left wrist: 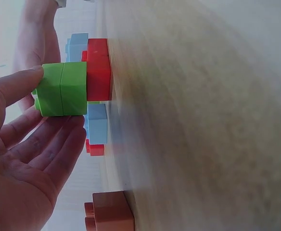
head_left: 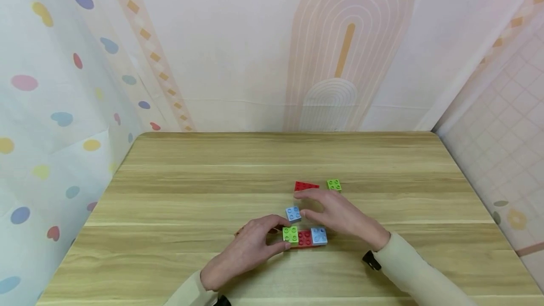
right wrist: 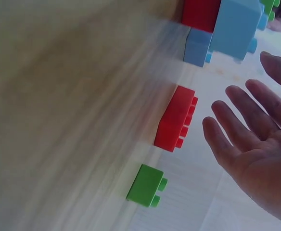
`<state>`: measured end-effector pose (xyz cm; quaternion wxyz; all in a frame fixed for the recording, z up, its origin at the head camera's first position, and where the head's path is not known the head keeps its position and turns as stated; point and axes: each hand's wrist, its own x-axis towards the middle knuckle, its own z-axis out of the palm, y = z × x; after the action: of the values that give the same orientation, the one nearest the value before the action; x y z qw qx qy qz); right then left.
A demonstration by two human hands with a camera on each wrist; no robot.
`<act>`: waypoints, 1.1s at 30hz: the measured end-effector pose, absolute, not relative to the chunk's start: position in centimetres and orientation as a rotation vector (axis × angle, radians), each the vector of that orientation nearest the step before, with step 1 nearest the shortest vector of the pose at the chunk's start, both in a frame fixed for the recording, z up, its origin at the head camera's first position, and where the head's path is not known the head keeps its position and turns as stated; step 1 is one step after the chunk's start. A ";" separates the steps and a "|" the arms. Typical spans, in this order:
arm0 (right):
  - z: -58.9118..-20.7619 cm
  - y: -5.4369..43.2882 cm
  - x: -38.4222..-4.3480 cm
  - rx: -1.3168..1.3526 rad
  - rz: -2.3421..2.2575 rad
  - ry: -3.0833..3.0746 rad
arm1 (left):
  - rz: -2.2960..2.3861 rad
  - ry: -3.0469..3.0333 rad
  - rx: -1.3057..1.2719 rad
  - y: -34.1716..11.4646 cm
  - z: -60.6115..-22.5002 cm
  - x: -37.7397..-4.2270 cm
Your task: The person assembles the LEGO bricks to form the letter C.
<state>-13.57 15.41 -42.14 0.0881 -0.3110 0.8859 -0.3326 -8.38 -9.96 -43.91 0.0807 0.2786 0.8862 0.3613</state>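
Note:
My left hand (head_left: 253, 241) holds two stacked green bricks (left wrist: 62, 89) between thumb and fingers. They sit on the left end of a long red brick (head_left: 304, 238), whose right end carries a light blue brick (head_left: 319, 236). My right hand (head_left: 332, 210), its fingers extended and holding nothing, hovers above the table to the right of a loose blue brick (head_left: 293, 214). In the right wrist view the palm (right wrist: 270, 163) shows, apart from all the bricks.
Behind the right hand lie a tapered red brick (head_left: 306, 186) and a loose green brick (head_left: 334, 185). A brown brick (left wrist: 112, 211) stands on the table beside the left hand, mostly hidden in the head view. Patterned curtains (head_left: 233, 51) hang around the wooden table (head_left: 191, 183).

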 end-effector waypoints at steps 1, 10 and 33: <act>-42.1 15.4 -13.7 -0.918 -0.988 2.645 | 1.083 2.647 0.833 -9.9 -43.9 -8.4; -41.4 16.2 -15.2 -0.787 -1.024 2.694 | 1.113 2.612 0.817 -9.9 -43.9 -8.4; -42.3 21.4 -18.2 -0.673 -0.901 2.673 | 1.096 2.586 0.766 -10.0 -43.6 -8.5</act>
<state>-18.17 21.38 -42.34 0.1204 -0.2304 0.9150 -0.3085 -8.46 -10.04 -43.58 0.1149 0.2614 0.8823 0.3741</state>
